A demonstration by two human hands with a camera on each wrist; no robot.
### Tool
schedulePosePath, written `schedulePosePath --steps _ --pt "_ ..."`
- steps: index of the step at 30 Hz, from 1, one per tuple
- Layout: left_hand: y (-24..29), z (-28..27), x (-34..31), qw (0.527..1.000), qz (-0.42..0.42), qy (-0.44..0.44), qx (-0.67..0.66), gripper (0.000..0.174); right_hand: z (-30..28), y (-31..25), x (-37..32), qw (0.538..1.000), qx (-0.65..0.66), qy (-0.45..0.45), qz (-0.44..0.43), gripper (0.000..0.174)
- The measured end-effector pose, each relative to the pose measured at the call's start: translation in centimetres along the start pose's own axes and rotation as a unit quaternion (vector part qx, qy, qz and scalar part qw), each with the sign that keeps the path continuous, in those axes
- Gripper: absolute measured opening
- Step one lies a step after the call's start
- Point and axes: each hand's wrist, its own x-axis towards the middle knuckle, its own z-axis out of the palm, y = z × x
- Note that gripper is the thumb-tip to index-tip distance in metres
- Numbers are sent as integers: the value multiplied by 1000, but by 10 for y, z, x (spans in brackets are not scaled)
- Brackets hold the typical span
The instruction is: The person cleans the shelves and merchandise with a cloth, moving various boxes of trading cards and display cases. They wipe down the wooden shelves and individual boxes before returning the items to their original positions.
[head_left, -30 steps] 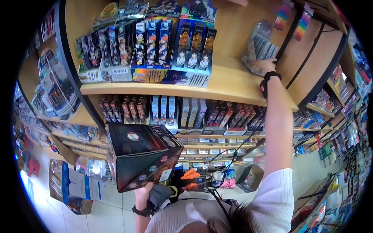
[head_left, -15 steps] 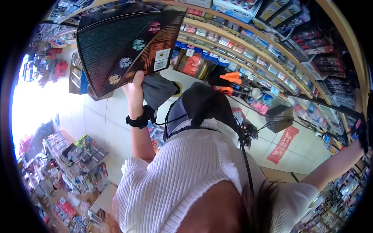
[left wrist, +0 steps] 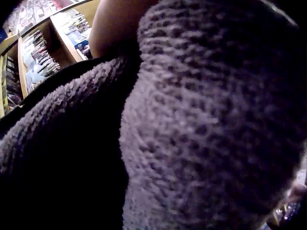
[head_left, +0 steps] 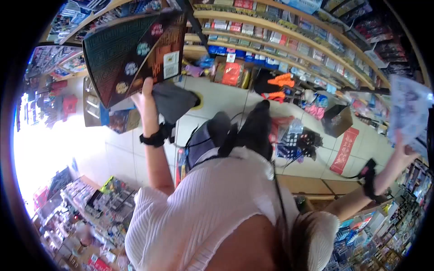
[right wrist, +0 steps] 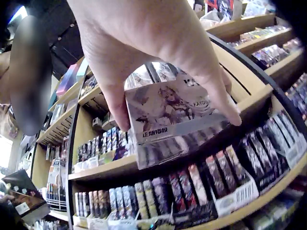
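Observation:
The left hand [head_left: 145,103] holds a large dark box [head_left: 122,58] with round emblems and a white label, thumb on its printed side, fingers behind it. At the far right of the head view the right hand [head_left: 394,158] holds a pale display box [head_left: 409,108]. In the right wrist view that pale box [right wrist: 175,110], printed with a figure, is gripped between thumb and fingers of the right hand [right wrist: 158,43], in front of the shelves. The left wrist view shows mostly knitted cloth [left wrist: 206,120]; the left hand is hidden there.
Shelves of small packs [right wrist: 153,196] run below the pale box, with a wooden shelf edge [right wrist: 105,170] beside it. On the tiled floor [head_left: 217,97] stand an open carton [head_left: 337,121] and a red-fronted box [head_left: 231,74]. A cable hangs near the right wrist.
The right hand has come away from the upper shelf with the pale box. The view has tipped down toward the body, and the left hand still holds the dark box.

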Motion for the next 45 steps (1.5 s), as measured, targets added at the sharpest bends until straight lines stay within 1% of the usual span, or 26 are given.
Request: schedulePosePath --steps 2,3,4,5,6,7,8,9,10,11,15,16,18,22,24,25,26,27,29,30,32,34,36,38,40,45 --pt "1 -22 -4 997 -55 -23 46 34 35 -46 -46 996 4 -1 90 89" --pt "-10 -36 -3 994 -89 -17 57 27 42 -41 -61 996 32 -21 81 92" --pt "-23 -46 3 982 -175 -29 65 31 57 -74 -72 996 54 -4 74 76" --pt "-22 -35 7 989 -140 -18 50 34 61 -69 -80 994 54 -18 89 83" --pt "-34 -51 8 981 -169 -72 66 31 65 -64 -88 993 53 -31 103 90" --pt "-10 -41 -6 997 -70 -20 18 29 76 -50 -91 992 104 -23 70 99" --pt "8 -39 0 992 -89 -84 20 31 87 -35 -93 987 156 -18 35 108" --pt "-41 -60 9 991 -84 -92 43 38 93 -59 -91 980 184 -20 74 107" --pt "-55 -51 8 991 -95 -56 -76 52 94 -75 -86 969 216 -26 118 107" --pt "-70 -51 16 985 -104 -128 -52 59 92 -70 -85 976 194 -11 102 106" --pt "-33 -11 3 989 -61 -106 -88 49 101 -51 -79 983 167 7 77 106" --pt "-18 -13 2 979 -134 -149 -42 45 99 -52 -78 984 161 8 74 106" --pt "-19 -6 0 985 -41 -138 -95 43 96 -57 -79 984 163 11 67 107" --pt "-24 -3 1 987 -74 -126 -68 40 101 -59 -84 987 141 1 77 108" --pt "-23 -5 4 984 -51 -149 -88 35 114 -47 -98 970 219 -46 91 112" --pt "-19 -9 4 981 -71 -166 -64 30 114 -57 -108 987 116 -70 84 112" --pt "-18 -13 6 978 -98 -183 -32 26 126 -48 -117 958 234 -113 122 113" --pt "-34 -16 5 984 -72 -162 -27 21 138 -62 -131 949 270 -98 131 106" --pt "-36 -27 -1 977 -22 -191 96 26 163 -56 -161 951 235 -146 135 107" --pt "-49 -32 -3 977 -54 -180 96 26 179 -46 -182 941 240 -167 168 107" --pt "-63 -41 -9 960 -223 -167 30 27 199 -56 -206 944 156 -209 202 105" --pt "-76 -47 -14 969 -157 -176 73 24 223 -52 -236 908 232 -248 246 101" --pt "-112 -57 -18 967 -171 -166 87 27 257 -41 -271 891 213 -295 271 99" --pt "-146 -63 -33 956 -243 -154 63 38 286 -27 -300 893 180 -341 232 94" --pt "-177 -63 -46 954 -262 -121 75 40 313 4 -329 839 97 -441 302 96" --pt "-236 -40 -85 936 -346 -42 49 40 405 52 -381 819 159 -508 212 107"
